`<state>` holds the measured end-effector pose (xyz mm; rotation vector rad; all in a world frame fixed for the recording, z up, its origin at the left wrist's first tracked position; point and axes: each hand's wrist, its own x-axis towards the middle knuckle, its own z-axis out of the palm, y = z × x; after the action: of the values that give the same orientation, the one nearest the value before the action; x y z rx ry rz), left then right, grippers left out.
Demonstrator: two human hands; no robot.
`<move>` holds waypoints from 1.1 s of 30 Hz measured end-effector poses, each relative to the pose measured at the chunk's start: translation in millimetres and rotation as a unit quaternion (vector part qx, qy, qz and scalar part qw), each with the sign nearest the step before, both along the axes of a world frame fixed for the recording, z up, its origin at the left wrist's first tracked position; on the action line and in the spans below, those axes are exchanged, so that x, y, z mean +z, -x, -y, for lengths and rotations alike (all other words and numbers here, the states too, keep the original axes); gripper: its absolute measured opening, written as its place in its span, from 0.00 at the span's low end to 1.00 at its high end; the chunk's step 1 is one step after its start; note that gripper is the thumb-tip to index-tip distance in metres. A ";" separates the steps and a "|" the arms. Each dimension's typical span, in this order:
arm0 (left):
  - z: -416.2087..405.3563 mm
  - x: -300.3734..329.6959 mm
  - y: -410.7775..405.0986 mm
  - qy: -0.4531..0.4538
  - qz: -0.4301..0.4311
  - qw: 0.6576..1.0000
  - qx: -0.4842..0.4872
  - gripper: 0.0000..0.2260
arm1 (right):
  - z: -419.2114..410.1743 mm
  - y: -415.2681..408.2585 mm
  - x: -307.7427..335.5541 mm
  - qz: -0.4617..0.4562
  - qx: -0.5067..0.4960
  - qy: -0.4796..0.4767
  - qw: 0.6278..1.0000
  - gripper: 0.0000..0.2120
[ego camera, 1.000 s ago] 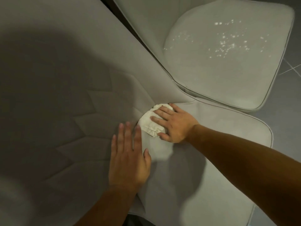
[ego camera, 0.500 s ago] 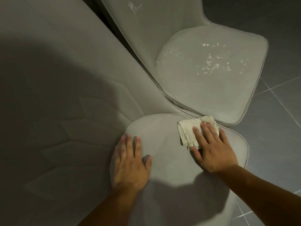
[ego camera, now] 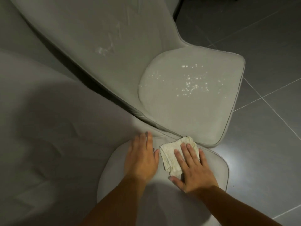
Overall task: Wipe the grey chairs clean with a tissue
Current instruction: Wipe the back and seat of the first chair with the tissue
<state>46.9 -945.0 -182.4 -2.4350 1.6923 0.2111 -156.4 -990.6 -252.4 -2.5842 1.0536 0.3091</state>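
Pressure first: right hand (ego camera: pixel 193 170), fingers straight and spread, flat on crumpled cream-white paper tissue (ego camera: pixel 175 154), nothing curled round it. Tissue pinned on far edge of near grey padded chair seat (ego camera: pixel 216 167), just beside its seam with second grey padded chair (ego camera: pixel 187 111). Left hand (ego camera: pixel 141 157) flat and empty on same seat, bracing. Best to keep palm weight even, sweep in long overlapping strokes toward seat rim, refold tissue once soiled. White speckled droplets (ego camera: pixel 192 84) on second chair's seat not yet wiped; likely next.
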 end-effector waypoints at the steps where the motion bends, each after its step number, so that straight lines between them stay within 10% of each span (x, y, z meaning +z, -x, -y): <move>1: 6.8 4.1 6.6 -0.003 -0.002 1.000 -0.020 0.32 | 1.8 0.5 0.5 0.002 0.004 0.001 1.000 0.43; 12: 114.4 41.4 -17.9 0.013 0.093 0.983 -0.159 0.29 | 2.1 5.4 -11.0 0.056 -0.001 0.014 0.998 0.35; 33: 170.8 32.2 -95.1 -0.379 0.254 0.871 -0.181 0.31 | 2.2 -3.5 -15.7 0.020 0.004 0.075 0.997 0.42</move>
<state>142.0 -1115.8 -150.2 -1.4127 1.4123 0.1278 -152.8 -992.8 -268.1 -2.7152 1.0909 0.1843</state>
